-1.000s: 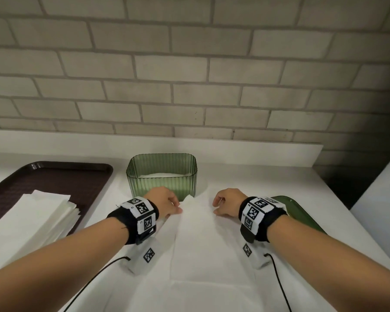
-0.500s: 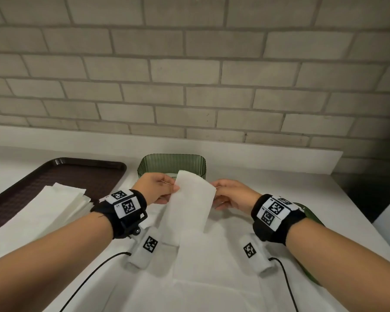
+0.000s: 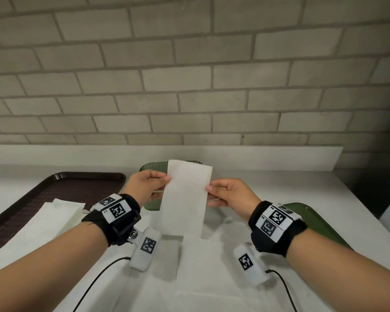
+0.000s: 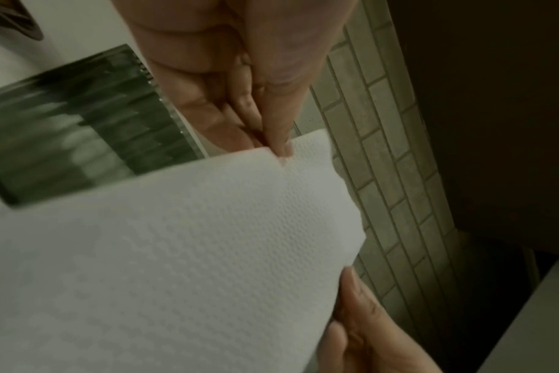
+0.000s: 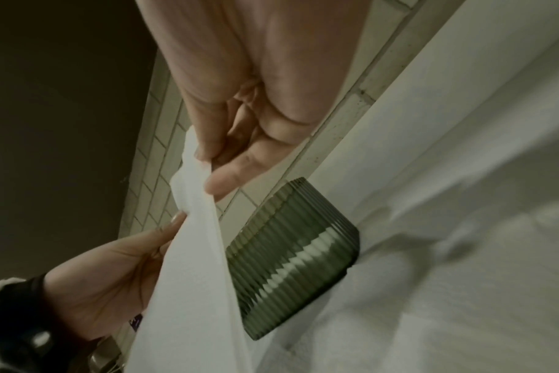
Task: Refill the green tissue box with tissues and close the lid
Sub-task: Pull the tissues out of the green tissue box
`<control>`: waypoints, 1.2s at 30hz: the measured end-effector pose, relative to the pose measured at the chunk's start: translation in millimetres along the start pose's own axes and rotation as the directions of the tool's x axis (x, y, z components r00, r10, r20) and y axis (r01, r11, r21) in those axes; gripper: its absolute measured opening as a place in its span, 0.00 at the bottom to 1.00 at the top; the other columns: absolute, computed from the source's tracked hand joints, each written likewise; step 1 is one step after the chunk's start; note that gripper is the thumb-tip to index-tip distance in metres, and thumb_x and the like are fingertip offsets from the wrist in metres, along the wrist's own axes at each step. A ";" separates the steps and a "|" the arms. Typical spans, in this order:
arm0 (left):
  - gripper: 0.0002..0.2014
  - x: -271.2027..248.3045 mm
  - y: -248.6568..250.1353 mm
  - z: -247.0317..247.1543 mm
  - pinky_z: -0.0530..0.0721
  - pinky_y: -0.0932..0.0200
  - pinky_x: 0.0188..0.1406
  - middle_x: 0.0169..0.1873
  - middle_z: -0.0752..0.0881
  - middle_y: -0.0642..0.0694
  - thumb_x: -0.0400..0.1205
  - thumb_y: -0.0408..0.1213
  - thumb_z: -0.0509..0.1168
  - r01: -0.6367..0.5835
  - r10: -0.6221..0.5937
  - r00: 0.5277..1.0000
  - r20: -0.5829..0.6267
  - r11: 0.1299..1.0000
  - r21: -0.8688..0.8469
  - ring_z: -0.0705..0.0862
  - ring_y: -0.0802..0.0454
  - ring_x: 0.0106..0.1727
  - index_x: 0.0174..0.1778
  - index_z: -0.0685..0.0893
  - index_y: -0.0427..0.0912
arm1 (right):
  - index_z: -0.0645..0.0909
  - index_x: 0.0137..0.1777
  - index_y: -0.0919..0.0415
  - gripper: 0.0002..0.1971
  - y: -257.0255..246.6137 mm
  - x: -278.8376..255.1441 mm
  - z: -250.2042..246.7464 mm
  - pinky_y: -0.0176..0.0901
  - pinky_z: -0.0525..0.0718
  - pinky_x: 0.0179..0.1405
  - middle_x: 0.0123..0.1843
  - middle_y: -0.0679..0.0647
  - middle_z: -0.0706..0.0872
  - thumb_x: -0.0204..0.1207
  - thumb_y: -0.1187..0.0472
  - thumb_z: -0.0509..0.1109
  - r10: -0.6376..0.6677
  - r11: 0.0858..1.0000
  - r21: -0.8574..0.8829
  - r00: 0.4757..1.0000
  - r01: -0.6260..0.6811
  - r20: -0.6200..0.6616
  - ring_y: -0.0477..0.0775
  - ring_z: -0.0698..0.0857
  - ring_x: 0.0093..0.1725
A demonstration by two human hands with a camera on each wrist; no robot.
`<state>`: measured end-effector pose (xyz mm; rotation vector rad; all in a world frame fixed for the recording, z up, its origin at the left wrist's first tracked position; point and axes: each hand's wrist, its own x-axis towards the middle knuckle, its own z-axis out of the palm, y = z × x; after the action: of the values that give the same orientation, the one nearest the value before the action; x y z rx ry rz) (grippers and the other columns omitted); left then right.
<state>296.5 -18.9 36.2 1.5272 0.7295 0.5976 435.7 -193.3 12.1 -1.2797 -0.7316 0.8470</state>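
Both hands raised above the white counter (image 3: 324, 188), holding one white tissue (image 3: 185, 199) upright between them. Left hand (image 3: 144, 185) pinches the tissue's left edge with thumb and fingertips; right hand (image 3: 232, 194) pinches the right edge the same way. Tissue's lower end hangs down to more tissue lying flat on the counter. Ribbed green tissue box (image 5: 291, 252) stands behind the tissue near the counter's back edge, lid off, white tissue visible through its wall. Green lid (image 3: 313, 221) lies toward the right edge. Brown tray (image 3: 54, 188) at left edge, tissue stack (image 3: 43, 224) on it
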 end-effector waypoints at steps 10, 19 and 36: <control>0.05 -1.1 4.0 4.7 0.81 0.72 0.22 0.19 0.83 0.55 0.81 0.29 0.65 0.008 -0.005 0.999 0.037 0.996 -0.084 0.80 0.65 0.19 0.39 0.79 0.38 | 0.85 0.44 0.66 0.04 -3.6 9.4 1.1 0.33 0.88 0.34 0.35 0.56 0.88 0.77 0.68 0.69 -0.022 0.991 0.124 0.972 0.053 -0.235 0.45 0.88 0.30; 0.06 9.4 -2.8 4.0 0.86 0.66 0.27 0.34 0.87 0.41 0.85 0.28 0.58 0.108 -0.086 0.992 0.091 0.955 -0.275 0.88 0.56 0.28 0.42 0.77 0.35 | 0.80 0.54 0.59 0.07 2.7 5.5 9.4 0.43 0.85 0.48 0.50 0.54 0.88 0.79 0.59 0.68 0.040 0.997 0.069 0.998 -0.037 -0.045 0.51 0.86 0.45; 0.07 36.0 0.3 -23.1 0.89 0.65 0.34 0.44 0.88 0.40 0.86 0.27 0.55 0.149 -0.165 0.986 0.021 0.825 -0.546 0.90 0.56 0.33 0.54 0.78 0.31 | 0.81 0.51 0.65 0.05 18.3 30.8 33.2 0.32 0.87 0.34 0.45 0.57 0.89 0.77 0.69 0.69 0.031 0.995 0.096 0.998 -0.035 0.047 0.48 0.90 0.37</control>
<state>303.2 23.3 36.8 0.9177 0.6272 0.6360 420.9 -148.6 -0.8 -1.1917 -0.6985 0.9306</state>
